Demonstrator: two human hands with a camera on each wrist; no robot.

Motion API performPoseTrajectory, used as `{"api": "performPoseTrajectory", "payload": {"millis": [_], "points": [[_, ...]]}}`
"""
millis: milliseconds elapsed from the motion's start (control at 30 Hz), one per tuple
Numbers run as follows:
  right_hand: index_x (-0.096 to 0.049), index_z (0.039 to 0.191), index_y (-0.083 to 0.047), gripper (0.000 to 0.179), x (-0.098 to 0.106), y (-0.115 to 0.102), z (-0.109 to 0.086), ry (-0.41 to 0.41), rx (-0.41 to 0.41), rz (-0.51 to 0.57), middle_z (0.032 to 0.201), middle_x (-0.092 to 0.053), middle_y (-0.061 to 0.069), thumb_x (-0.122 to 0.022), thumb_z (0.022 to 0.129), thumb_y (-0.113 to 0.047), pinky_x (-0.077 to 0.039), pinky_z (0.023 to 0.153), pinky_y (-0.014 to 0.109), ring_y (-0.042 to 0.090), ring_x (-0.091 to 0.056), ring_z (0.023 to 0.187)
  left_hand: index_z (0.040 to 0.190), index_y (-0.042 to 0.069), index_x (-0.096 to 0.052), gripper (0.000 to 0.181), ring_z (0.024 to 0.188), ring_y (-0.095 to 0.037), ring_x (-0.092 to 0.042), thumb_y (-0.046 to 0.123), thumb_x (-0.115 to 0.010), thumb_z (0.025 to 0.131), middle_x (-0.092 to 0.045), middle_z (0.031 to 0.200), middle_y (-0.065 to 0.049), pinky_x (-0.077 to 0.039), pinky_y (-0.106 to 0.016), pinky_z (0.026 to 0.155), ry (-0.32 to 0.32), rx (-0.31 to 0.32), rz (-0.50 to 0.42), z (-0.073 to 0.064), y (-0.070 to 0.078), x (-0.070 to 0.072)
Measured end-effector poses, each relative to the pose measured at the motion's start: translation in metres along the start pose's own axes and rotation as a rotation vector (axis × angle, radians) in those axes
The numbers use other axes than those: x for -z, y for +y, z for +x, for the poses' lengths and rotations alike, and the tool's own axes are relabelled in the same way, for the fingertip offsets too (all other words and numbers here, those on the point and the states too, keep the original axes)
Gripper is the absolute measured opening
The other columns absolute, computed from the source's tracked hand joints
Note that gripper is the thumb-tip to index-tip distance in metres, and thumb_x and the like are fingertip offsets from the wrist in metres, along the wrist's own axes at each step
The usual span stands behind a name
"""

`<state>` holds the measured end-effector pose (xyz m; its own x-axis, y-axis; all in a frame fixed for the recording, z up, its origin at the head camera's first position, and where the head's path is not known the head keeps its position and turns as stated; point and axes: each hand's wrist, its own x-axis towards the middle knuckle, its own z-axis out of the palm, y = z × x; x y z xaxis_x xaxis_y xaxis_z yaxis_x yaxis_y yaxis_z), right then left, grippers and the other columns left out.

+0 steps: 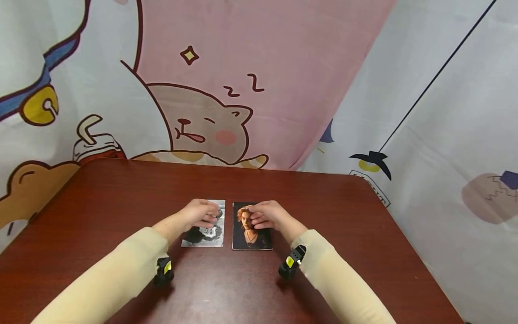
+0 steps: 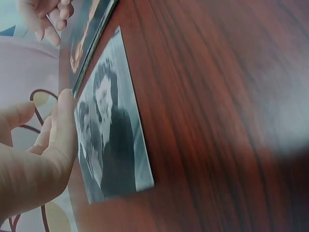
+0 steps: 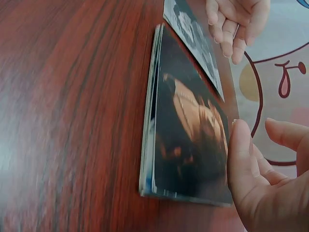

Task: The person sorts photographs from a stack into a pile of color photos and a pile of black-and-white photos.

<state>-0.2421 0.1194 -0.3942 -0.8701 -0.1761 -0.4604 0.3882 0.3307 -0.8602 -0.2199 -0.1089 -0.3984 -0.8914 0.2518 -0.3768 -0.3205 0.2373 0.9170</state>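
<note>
Two picture cards lie side by side on the table. On the left is a black-and-white photo card [image 1: 214,234], which shows figures in the left wrist view. To its right sits a stack of photo cards [image 1: 238,238], its top one a dark colour portrait; the right wrist view shows the layered edges of the stack [image 3: 148,130]. My left hand [image 1: 199,213] hovers over the black-and-white card with loosely bent fingers, holding nothing. Over the upper right of the stack is my right hand [image 1: 270,215], its fingers relaxed and nothing between them.
The reddish-brown wooden table [image 1: 323,202] has rounded far corners. Behind it hangs a cartoon-printed curtain [image 1: 283,90], and more of the cloth runs down the right side. Each wrist carries a small black camera [image 1: 163,270] beside a cream sleeve [image 1: 113,270].
</note>
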Motion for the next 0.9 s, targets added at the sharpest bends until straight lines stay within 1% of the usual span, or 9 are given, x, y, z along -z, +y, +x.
{"api": "performPoseTrajectory", "payload": {"millis": [167,300,400,500,733,900], "points": [[-0.057,0.114,0.004,0.030,0.013,0.006,-0.001,0.019,-0.010,0.014,0.073,-0.061,0.003,-0.058,0.091,-0.014,-0.058,0.055,0.023,0.010,-0.060,0.060,0.133,-0.011,-0.041,0.043,0.082,-0.012,-0.063,0.011,-0.044,0.096,-0.051,0.129,-0.030,-0.060,-0.030,0.077,-0.017,0.007,-0.021,0.006,0.002,-0.012],[-0.057,0.112,0.003,0.028,0.025,0.012,-0.001,0.035,-0.020,0.029,0.073,-0.061,0.003,-0.058,0.091,-0.015,-0.057,0.055,0.022,0.010,-0.060,0.060,0.132,-0.011,-0.042,0.043,0.087,-0.016,-0.064,0.011,-0.045,0.096,-0.051,0.129,-0.030,-0.060,-0.032,0.079,-0.021,0.009,-0.034,0.009,0.003,-0.020],[-0.056,0.110,0.003,0.027,0.033,0.017,-0.001,0.046,-0.025,0.036,0.071,-0.061,0.002,-0.058,0.091,-0.015,-0.057,0.054,0.021,0.010,-0.060,0.059,0.131,-0.011,-0.042,0.042,0.086,-0.017,-0.064,0.010,-0.045,0.095,-0.052,0.127,-0.031,-0.060,-0.032,0.077,-0.029,0.003,-0.028,0.010,0.002,-0.024],[-0.057,0.112,0.004,0.028,0.039,0.022,-0.002,0.048,-0.026,0.033,0.070,-0.060,0.001,-0.057,0.091,-0.015,-0.057,0.053,0.021,0.009,-0.060,0.058,0.131,-0.012,-0.041,0.042,0.082,-0.014,-0.062,0.009,-0.045,0.095,-0.052,0.127,-0.031,-0.060,-0.031,0.076,-0.034,0.003,-0.022,0.011,0.001,-0.026],[-0.056,0.116,0.003,0.030,0.046,0.030,-0.004,0.065,-0.055,0.022,0.074,-0.061,0.002,-0.056,0.092,-0.016,-0.057,0.054,0.022,0.010,-0.060,0.060,0.132,-0.011,-0.041,0.042,0.078,-0.012,-0.061,0.010,-0.045,0.096,-0.052,0.127,-0.030,-0.060,-0.029,0.073,-0.036,0.023,-0.019,0.012,0.001,-0.031],[-0.055,0.120,0.004,0.034,0.046,0.034,-0.005,0.049,-0.051,0.014,0.079,-0.063,0.005,-0.055,0.092,-0.016,-0.058,0.057,0.024,0.011,-0.061,0.062,0.132,-0.011,-0.041,0.042,0.077,-0.011,-0.061,0.011,-0.044,0.096,-0.050,0.130,-0.030,-0.060,-0.030,0.074,-0.051,0.032,-0.007,0.014,-0.002,-0.034]]}}
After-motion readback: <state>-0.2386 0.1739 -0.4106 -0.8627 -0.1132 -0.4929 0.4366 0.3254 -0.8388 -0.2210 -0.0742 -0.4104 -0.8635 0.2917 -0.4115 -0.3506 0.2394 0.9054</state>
